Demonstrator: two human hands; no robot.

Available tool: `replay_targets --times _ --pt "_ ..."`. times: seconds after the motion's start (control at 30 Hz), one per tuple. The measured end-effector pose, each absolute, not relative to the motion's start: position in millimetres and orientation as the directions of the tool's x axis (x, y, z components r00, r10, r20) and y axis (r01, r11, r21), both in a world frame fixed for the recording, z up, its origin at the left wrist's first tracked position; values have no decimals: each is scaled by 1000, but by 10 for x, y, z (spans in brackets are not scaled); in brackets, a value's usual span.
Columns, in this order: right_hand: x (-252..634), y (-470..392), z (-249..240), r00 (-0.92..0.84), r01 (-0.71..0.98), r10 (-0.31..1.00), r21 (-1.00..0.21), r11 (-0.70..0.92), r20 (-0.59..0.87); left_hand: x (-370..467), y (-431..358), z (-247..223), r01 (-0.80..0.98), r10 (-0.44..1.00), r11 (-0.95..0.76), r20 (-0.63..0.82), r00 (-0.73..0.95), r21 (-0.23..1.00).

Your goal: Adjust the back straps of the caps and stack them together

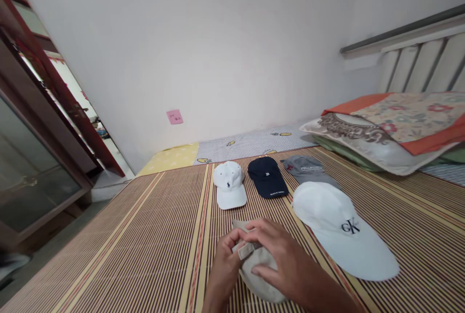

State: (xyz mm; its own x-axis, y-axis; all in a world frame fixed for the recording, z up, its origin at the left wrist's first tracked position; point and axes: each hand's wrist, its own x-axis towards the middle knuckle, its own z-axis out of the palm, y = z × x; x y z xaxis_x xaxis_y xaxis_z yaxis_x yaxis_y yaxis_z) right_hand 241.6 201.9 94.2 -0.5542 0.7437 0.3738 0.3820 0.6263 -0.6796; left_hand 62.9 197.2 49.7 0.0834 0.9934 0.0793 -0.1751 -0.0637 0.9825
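Observation:
Low in the middle of the head view, both hands are on a beige cap [264, 259] above the striped mat. My left hand [225, 262] has its fingers closed on the cap's strap [246, 251] at the near left side. My right hand [281, 255] curls over the top, its fingertips meeting the left ones and its thumb against the fabric. Beyond it lie a white cap [229, 184] with a small dark logo, a navy cap [268, 177] and a grey cap [308, 170]. To the right is a larger white cap [345, 230] with CK lettering.
The bamboo mat [145, 240] covers the bed. Pillows [399, 124] are stacked at the right near a radiator [421, 66]. A pink note [175, 117] is stuck on the wall [225, 51]. A glass-fronted cabinet [32, 172] and a doorway are at the left.

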Motion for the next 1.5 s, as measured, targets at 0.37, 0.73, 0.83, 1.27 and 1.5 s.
replay_targets --times 0.37,0.73,0.83,1.27,1.5 --pt "2332 2061 825 -398 165 698 -702 693 596 635 1961 503 -248 991 -91 112 73 965" --pt "2552 2074 970 -388 114 872 -923 366 298 652 1940 500 -288 994 -52 76 75 956" --pt "2635 2125 987 -532 138 813 -923 359 237 615 1956 464 -303 993 -44 74 89 952" --pt "2936 2426 602 -551 2 825 -988 153 126 589 1914 662 -704 963 -78 -130 -237 706" --pt "2856 2303 794 -610 27 781 -982 185 131 570 1897 630 -765 931 -4 -276 -237 645"
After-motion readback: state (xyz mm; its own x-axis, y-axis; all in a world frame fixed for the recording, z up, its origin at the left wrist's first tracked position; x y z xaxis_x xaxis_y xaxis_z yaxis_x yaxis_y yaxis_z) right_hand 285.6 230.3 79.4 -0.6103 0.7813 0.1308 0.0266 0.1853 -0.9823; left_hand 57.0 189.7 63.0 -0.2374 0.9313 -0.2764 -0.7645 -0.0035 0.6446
